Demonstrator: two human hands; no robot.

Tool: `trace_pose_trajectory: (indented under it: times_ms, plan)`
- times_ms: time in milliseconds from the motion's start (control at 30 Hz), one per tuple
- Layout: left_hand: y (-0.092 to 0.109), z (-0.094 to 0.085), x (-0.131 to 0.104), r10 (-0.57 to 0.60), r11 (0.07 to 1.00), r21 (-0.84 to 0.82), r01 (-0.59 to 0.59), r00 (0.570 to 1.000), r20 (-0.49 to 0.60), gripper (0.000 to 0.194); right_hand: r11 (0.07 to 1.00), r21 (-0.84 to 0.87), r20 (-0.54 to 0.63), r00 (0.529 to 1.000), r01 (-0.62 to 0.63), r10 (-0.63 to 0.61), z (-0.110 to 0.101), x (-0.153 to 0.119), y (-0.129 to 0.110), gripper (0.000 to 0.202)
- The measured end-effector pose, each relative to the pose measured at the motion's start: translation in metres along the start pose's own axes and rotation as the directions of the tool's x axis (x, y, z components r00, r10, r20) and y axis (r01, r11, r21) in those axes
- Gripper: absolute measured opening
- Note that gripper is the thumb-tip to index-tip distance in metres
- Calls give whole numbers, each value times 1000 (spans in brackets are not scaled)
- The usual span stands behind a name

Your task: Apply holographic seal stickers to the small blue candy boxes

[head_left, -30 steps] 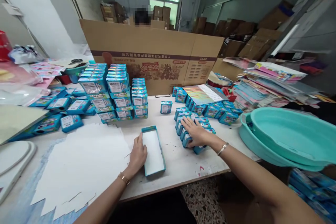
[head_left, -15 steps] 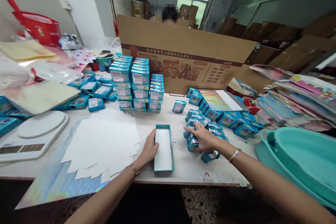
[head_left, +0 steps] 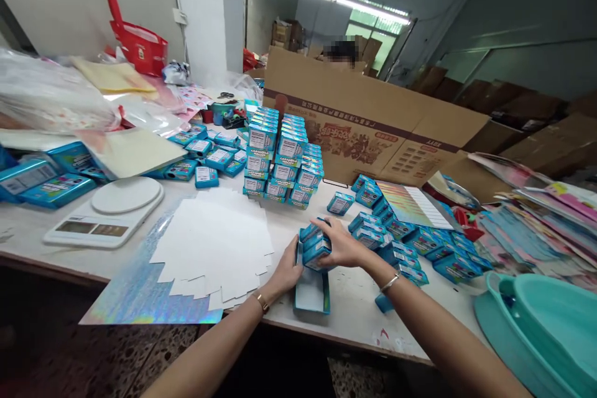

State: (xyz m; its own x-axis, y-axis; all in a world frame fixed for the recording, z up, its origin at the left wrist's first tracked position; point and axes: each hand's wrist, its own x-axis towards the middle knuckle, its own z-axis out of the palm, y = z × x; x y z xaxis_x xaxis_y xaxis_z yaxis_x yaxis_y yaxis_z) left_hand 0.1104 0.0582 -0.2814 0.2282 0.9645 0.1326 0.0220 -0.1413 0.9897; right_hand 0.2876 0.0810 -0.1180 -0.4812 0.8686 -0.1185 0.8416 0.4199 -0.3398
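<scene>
"CARAMELO MACIZO" is read on the stacked blue boxes [head_left: 285,161]; the fine print on their white panels [head_left: 262,138] cannot be resolved. On the carton [head_left: 298,78], a line of Chinese characters is carried by the dark band [head_left: 373,124], with short Latin lettering, partly legible, at its right end. Larger red Chinese characters are printed beneath. Marks on the scale [head_left: 105,217] and the red bag [head_left: 140,46] are noted but too small to be read.

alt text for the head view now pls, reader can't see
A right-hand grip holds blue packs at the far end of an open tray, its side held by a left-hand grip. Stacked boxes stand beyond, paper and a scale lie left, teal basins sit right.
</scene>
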Motion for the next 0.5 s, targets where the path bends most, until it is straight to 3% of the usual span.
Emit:
trace_pose_trajectory:
  times_ms: [133,300,400,500]
  plan:
    - [-3,2,-1,31,1000,0,-31,999,34,87,989,-125,82,992,-84,95,11,14,-6,119]
    - [-3,5,-1,40,999,17,-42,997,63,88,970,-241,47,999,21,-9,27,15,-12,106]
    - [1,3,3,46,999,10,-47,994,96,96,972,-232,21,1000,26,-22,41,8,-4,103]
    - [7,-1,10,58,998,0,-59,989,139,113,993,-117,32,999,27,-24,39,3,13,107]
